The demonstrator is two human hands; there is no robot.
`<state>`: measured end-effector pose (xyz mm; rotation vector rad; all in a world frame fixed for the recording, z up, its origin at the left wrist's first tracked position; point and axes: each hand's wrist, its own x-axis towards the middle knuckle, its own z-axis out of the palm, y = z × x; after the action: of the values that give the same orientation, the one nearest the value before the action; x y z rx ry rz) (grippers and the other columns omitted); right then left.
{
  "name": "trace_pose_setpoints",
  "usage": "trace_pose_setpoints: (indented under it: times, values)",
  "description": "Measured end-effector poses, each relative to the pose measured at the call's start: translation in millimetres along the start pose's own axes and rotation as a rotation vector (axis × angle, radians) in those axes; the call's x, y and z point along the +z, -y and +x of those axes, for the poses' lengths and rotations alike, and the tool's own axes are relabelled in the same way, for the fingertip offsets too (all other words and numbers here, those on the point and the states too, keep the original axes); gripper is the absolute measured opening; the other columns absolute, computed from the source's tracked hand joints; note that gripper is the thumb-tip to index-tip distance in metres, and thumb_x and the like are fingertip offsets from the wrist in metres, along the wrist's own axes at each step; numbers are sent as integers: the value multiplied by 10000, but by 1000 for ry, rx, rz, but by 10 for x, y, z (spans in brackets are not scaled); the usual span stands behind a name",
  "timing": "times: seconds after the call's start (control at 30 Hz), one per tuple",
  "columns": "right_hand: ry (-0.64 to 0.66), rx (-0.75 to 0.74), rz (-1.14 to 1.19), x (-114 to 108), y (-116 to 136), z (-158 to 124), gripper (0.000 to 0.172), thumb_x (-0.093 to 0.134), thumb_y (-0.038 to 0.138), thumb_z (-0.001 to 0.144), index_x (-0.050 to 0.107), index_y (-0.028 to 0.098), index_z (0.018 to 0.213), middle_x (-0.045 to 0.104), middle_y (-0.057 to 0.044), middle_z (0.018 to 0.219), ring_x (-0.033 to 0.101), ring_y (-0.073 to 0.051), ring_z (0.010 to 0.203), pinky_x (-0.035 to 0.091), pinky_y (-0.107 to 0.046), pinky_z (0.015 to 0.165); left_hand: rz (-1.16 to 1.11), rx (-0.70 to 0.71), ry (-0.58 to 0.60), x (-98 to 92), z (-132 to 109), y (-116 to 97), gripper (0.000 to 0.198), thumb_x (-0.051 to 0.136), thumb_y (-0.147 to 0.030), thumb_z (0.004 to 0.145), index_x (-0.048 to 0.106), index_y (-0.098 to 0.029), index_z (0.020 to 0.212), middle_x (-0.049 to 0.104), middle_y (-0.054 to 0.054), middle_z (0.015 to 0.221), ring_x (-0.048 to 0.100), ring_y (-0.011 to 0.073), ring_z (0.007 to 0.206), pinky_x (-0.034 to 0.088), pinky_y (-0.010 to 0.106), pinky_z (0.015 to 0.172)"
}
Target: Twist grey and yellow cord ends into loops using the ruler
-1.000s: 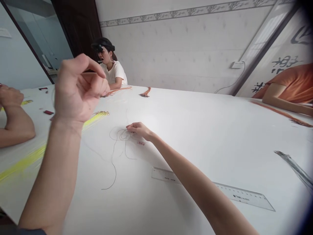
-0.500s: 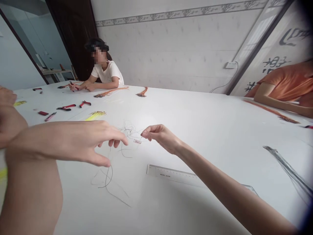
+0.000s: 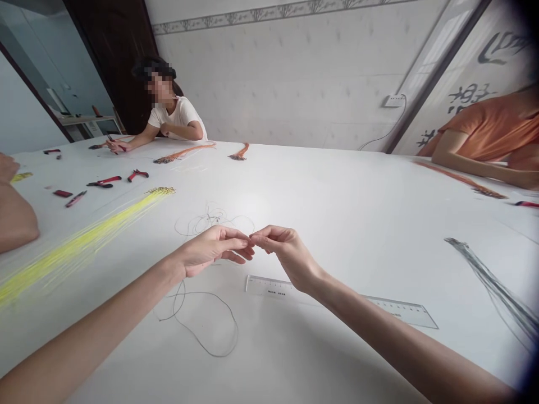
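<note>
Yellow wires (image 3: 84, 252) fan out at 9 o'clock from the left hand (image 3: 213, 251), whose fingertips (image 3: 242, 241) press together against those of the right hand (image 3: 282, 252); any strand between them is too fine to tell. Thin dark wire (image 3: 210, 219) loops at 12 and 6 o'clock, a clear ruler (image 3: 269, 286) lying at 4 o'clock

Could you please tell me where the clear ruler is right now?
In the head view, the clear ruler lies on the white table below the right hand, passing under the right forearm, with a loop of dark wire to its left.
</note>
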<state>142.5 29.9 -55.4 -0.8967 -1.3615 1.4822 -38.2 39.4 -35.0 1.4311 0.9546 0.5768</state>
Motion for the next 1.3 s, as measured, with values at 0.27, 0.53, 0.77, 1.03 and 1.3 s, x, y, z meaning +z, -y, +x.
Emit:
trace_pose_setpoints:
  times: [0.27,0.53,0.77,1.03,1.3]
  values:
    - [-18,59,-30,-26,-109,-14,151,642,283,744,642,186,628,631,1,657,532,-122,690,372,-289,711,-123,-38,-81,99,19,164,155,622,-318,764,679,-179,804,648,56,821,613,170,803,492,354,812]
    - [36,164,-202,-84,-147,-15,128,629,288,753,665,181,693,670,-27,763,578,-150,772,398,-302,763,183,-19,-195,181,34,277,150,597,-356,754,641,-224,699,588,-3,630,562,152,704,422,317,752]
    - [104,141,-417,-108,-206,-37,141,575,282,773,648,170,729,621,-13,727,479,-113,657,363,-250,602,255,-72,-150,150,-10,355,161,567,-331,775,615,-189,716,555,-12,609,531,127,639,402,247,598]
    - [121,136,-617,-120,-162,-89,133,538,238,748,627,160,688,478,30,560,349,-78,522,274,-219,480,347,-82,-185,205,-9,397,180,555,-333,781,640,-178,749,539,-25,586,496,89,535,379,190,476]
    - [101,130,-671,-112,-238,-109,116,510,189,725,599,153,660,487,31,558,367,-73,502,291,-209,461,480,-26,-311,282,-39,417,123,563,-240,741,635,-160,682,569,-22,567,459,67,484,347,160,433]
